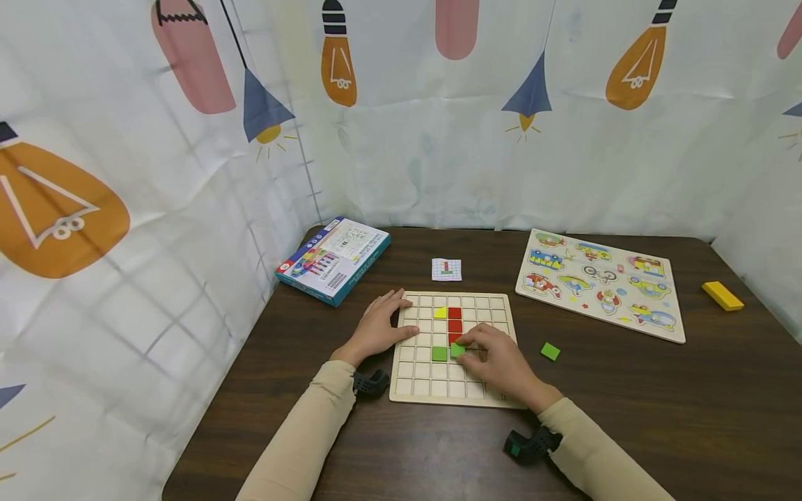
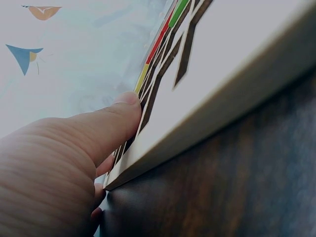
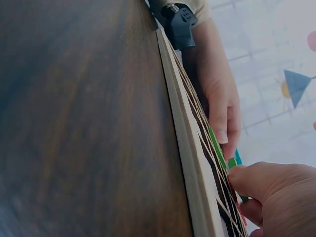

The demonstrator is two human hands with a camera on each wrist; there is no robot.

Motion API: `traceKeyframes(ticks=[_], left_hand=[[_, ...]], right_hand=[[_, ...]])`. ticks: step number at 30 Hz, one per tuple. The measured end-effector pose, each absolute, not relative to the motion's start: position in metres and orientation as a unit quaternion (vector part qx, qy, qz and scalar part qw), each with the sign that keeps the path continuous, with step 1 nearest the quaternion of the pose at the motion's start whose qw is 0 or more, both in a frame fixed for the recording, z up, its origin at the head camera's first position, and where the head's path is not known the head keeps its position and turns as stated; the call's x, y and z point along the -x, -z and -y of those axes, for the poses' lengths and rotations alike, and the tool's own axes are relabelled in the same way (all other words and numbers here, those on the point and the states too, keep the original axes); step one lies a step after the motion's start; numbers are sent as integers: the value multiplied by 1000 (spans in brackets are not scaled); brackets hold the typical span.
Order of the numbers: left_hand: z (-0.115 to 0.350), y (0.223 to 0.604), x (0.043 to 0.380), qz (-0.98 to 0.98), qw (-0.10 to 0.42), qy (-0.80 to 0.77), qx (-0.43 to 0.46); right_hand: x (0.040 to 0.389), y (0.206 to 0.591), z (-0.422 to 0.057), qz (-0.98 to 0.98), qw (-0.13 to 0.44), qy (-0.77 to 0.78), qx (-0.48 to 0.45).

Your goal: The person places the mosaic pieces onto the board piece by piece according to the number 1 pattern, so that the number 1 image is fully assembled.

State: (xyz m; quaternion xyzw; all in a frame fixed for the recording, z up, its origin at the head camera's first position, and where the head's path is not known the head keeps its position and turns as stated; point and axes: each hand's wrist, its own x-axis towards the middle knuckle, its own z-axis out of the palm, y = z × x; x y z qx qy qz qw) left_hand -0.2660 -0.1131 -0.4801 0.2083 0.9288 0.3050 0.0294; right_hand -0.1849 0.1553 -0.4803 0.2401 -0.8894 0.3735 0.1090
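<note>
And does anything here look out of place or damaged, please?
Nothing looks damaged. One green tile lies askew on the table, right of the grid board; it looks stray, since a second green tile sits on the grid board.

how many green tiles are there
3: one green tile on the grid board, a second tile pinched by the right hand, a third tile on the table. Others may be hidden beneath that hand.

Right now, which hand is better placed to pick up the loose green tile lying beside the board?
Probably the right hand: it is nearer the loose green tile, though it pinches a second green tile and should release that first. The left hand rests at the left edge of the grid board.
</note>
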Motion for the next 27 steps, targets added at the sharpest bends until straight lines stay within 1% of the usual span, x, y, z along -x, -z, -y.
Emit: traceKeyframes(ticks=[18, 27], left_hand=[[114, 481, 266, -924, 25, -317, -214], [113, 479, 266, -927, 31, -311, -210]], right_hand=[[185, 483, -156, 887, 103, -375, -249], [184, 483, -156, 889, 106, -366, -253]])
